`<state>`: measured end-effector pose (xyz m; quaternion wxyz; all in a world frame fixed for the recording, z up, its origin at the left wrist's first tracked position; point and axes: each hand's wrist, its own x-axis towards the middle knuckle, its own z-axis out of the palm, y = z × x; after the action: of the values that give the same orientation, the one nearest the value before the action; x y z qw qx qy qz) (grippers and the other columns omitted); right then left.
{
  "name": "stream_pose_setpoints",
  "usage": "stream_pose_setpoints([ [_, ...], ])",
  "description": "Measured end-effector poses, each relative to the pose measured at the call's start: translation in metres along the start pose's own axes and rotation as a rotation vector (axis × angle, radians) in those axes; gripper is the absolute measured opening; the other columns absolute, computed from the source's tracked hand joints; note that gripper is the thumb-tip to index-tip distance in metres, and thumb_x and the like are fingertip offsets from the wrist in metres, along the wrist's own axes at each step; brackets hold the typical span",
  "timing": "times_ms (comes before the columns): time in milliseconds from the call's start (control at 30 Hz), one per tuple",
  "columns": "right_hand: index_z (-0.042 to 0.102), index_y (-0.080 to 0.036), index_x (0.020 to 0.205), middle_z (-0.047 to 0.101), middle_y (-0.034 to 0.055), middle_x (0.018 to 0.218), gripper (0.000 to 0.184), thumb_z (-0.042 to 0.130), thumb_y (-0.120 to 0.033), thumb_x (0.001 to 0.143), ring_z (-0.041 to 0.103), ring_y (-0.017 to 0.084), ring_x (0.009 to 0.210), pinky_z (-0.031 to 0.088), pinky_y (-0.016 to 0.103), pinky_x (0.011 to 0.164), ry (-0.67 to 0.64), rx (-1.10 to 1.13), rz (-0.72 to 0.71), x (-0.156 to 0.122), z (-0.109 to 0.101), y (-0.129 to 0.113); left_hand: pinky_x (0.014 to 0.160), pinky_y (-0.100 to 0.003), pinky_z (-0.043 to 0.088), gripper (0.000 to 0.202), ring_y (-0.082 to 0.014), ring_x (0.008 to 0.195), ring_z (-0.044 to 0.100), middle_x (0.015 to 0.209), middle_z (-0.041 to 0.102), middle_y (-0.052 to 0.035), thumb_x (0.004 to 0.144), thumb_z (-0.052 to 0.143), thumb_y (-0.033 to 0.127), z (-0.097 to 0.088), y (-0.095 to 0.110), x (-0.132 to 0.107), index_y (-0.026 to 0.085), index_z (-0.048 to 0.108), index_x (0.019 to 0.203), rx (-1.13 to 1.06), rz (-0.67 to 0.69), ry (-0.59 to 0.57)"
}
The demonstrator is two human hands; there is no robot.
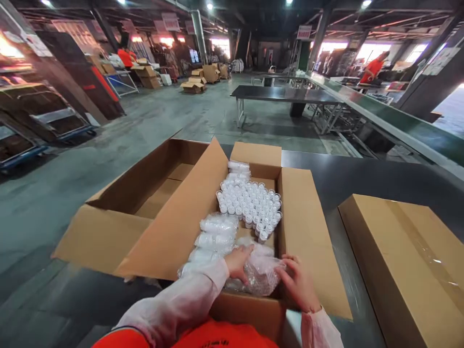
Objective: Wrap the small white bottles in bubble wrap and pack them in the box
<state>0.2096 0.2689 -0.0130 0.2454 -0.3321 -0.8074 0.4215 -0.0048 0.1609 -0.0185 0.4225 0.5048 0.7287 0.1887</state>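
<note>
An open cardboard box stands in front of me on a dark table. Several small white-capped bottles stand upright in rows at its far end. Clear plastic packs of more bottles lie along its left side. At the near end, my left hand and my right hand both grip a clear plastic bag of bottles, fingers curled over it from either side.
A second open box, empty, sits to the left with its flaps up. A taped shut carton lies at the right. Beyond are a dark table, a green conveyor, stacked cartons and people in orange.
</note>
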Motion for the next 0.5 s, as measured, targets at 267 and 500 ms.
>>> stream_pose_setpoints([
  [267, 0.071, -0.02, 0.093, 0.071, 0.0079, 0.101, 0.051, 0.079, -0.056, 0.058, 0.063, 0.025, 0.096, 0.048, 0.038, 0.09, 0.122, 0.709, 0.389, -0.005, -0.028, -0.023, 0.114, -0.042, 0.029, 0.075, -0.0281, 0.13, 0.043, 0.14, 0.049, -0.0146, 0.062, 0.075, 0.029, -0.011, 0.042, -0.027, 0.015, 0.051, 0.132, -0.16, 0.278, 0.393],
  [500, 0.066, -0.022, 0.103, 0.067, 0.0086, 0.104, 0.065, 0.065, -0.072, 0.061, 0.062, 0.027, 0.095, 0.051, 0.041, 0.078, 0.114, 0.893, 0.417, 0.011, -0.027, -0.034, 0.057, -0.025, 0.036, 0.025, -0.0125, 0.057, 0.048, 0.056, 0.056, 0.0004, 0.075, 0.059, 0.034, 0.002, 0.069, 0.002, 0.012, 0.066, 0.065, -0.461, 0.194, 0.387],
])
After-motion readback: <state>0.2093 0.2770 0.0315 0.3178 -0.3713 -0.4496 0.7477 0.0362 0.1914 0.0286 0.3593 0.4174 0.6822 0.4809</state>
